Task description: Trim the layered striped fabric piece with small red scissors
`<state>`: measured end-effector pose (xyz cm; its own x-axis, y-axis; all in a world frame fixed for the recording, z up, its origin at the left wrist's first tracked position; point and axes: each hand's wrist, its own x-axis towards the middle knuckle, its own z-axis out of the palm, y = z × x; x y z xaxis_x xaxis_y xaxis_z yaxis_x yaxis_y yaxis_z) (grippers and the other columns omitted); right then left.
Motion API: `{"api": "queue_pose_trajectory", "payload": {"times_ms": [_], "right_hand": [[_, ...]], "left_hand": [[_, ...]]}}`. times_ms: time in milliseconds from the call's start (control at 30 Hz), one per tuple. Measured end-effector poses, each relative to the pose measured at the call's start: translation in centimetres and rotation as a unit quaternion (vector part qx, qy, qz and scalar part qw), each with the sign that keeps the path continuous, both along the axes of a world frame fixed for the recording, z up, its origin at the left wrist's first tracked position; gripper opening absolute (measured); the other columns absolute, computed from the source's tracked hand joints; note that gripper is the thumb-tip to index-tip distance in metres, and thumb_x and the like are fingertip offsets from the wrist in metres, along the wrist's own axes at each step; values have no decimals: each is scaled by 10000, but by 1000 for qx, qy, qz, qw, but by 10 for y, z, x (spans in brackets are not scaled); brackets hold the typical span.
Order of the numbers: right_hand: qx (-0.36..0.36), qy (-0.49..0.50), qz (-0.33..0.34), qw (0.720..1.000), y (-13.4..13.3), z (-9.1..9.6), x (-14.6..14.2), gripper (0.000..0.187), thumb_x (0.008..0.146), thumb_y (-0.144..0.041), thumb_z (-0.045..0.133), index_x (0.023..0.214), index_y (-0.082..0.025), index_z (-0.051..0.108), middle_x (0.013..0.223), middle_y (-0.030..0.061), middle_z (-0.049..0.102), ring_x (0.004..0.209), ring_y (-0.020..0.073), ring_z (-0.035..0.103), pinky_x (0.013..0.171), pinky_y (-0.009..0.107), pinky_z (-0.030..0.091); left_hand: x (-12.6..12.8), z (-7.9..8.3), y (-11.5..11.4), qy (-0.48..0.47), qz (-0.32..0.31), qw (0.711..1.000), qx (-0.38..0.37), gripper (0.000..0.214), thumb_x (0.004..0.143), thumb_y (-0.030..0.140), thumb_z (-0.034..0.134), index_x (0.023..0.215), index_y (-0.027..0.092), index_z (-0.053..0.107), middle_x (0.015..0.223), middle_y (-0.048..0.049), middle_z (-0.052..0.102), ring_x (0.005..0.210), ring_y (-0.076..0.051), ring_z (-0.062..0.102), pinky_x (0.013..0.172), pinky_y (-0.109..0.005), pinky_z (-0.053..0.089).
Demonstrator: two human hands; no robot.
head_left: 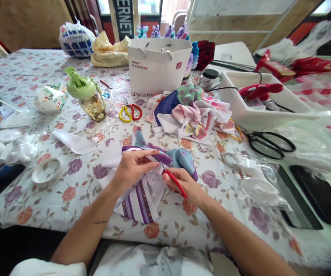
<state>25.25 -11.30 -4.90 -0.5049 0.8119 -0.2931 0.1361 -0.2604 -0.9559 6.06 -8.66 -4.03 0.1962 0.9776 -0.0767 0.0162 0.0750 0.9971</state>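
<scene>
My left hand [138, 164] is closed, pinching the edge of a purple-and-white patterned cloth [144, 197] between thumb and fingers. Striped and white folds of it hang down to the tabletop. In my right hand [184, 186] is a slim red-handled tool [177, 183], whose thin dark tip meets the cloth beside my left thumb. Its exact kind cannot be made out. A blue-grey and purple piece of fabric [182, 159] bulges out behind my right hand. Farther back, red-and-yellow-handled scissors [130, 112] lie partly open on the floral tablecloth [82, 188].
A heap of printed fabric scraps [194, 113] lies ahead, before a white paper bag [158, 67]. At left stand a green-lidded jug [87, 96] and a tape roll [47, 171]. Black scissors [269, 143], a white bin [274, 109] and a phone [322, 193] are at right.
</scene>
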Motion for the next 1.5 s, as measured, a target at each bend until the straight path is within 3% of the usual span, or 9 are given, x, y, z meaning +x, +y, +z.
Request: {"api": "queue_pose_trajectory", "payload": {"times_ms": [467,667,1500], "right_hand": [[4,-19,-7,1000,-2,0,-3,549,809,-668,603,634,-223,335,561,-82,255,513,92,193,476,263,139],[9,-23,-7,1000,-1,-1,-2,553,805,-678,598,634,-219,342,562,-81,258,511,90,205,474,261,155],[11,-32,-6,999,-2,-2,-1,561,811,-686,587,628,-217,339,555,-80,271,503,88,210,465,254,161]], "left_hand": [[0,2,1,-17,-7,1000,-2,354,653,219,831,1000,162,793,835,-71,772,710,-196,707,659,-272,564],[0,2,0,-16,-2,1000,-12,362,652,211,828,1008,151,790,766,-66,765,679,-193,704,644,-272,563],[0,2,0,-30,-3,999,-12,383,628,226,858,999,158,792,800,-72,776,695,-200,714,655,-280,575]]}}
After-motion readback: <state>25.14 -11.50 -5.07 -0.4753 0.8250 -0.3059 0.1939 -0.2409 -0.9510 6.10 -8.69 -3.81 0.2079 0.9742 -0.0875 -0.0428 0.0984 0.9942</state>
